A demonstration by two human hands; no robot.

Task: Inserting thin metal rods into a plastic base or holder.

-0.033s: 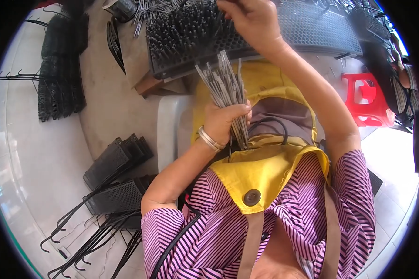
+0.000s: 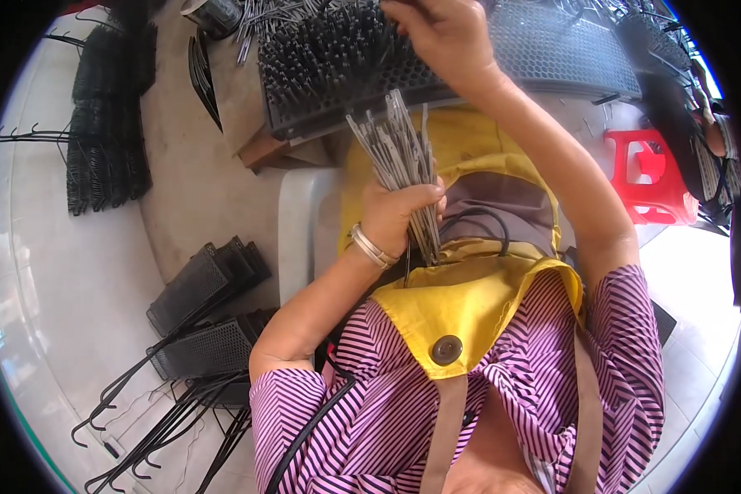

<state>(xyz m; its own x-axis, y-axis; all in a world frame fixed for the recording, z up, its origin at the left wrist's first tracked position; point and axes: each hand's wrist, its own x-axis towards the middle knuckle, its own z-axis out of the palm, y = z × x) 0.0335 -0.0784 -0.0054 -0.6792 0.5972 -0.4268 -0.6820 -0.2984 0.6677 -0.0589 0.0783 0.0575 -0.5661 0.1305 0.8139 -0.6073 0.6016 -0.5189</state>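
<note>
Wrapped around the rods (image 2: 393, 140), the left hand (image 2: 397, 212) holds their long axis pointing forward, leaning slightly left, far ends fanned; ahead-right, at the rack (image 2: 543, 49), what the right hand (image 2: 451, 41) holds I cannot tell.

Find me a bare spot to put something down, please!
There's bare tan floor between the white plastic chair and the hooked black stack, and bare room on the dark honeycomb-holed board, just right of the right hand. The board's left half is crowded with thin dark rods.
</note>
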